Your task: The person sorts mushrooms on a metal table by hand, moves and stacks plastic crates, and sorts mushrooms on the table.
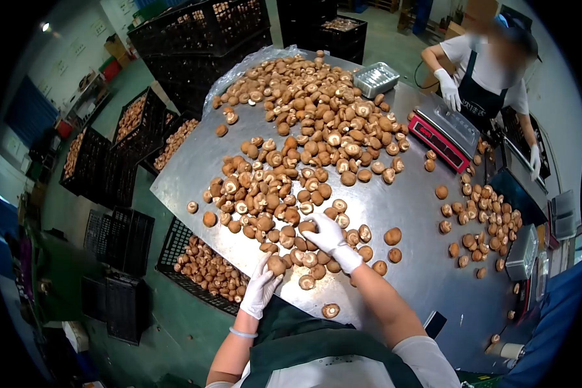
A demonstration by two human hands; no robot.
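Brown mushrooms (pixel 317 116) lie in a large heap across the metal table (pixel 187 168), with a looser group near its front edge. My left hand (pixel 260 289), in a white glove, is at the table's edge with its fingers closed on a round brown mushroom (pixel 276 264). Farther right, my gloved right hand (pixel 326 234) reaches into the near mushrooms, its fingers curled round a brown mushroom (pixel 308 227). Below the table's left edge, a black crate (pixel 168 249) holds many mushrooms.
A red scale (pixel 441 139) stands at the back right, near a co-worker (pixel 488 77) in white gloves. Clear plastic boxes (pixel 376 79) rest on the table. Stacked black crates (pixel 204 39) stand behind it. A phone-like dark object (pixel 435 323) lies near the front edge.
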